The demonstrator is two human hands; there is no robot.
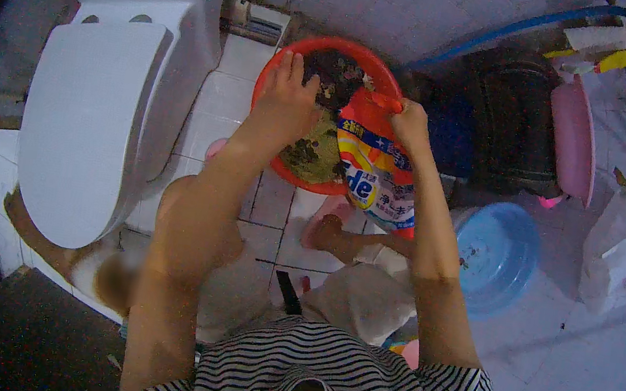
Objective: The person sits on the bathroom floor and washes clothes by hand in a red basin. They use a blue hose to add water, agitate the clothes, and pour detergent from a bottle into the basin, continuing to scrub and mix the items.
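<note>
A red-orange plastic basin (389,74) stands on the tiled floor before me. Inside it lie dark patterned cloth (339,76) and yellow-green cloth (326,146). My left hand (290,93) reaches over the basin's left side, fingers stretched out and thumb spread; nothing shows in its grasp. At the right rim, my right hand (411,126) grips the red upper edge of a printed plastic detergent bag (377,168). That bag hangs partly over the basin's near right side, bearing large lettering. Its opening and any contents cannot be made out.
A white toilet (89,122) with its lid down stands at left. To the right are a light blue basin (496,257), a white plastic bag (623,251), a pink basin (575,142) and a dark container (518,122). A blue hose (510,31) runs along the wall.
</note>
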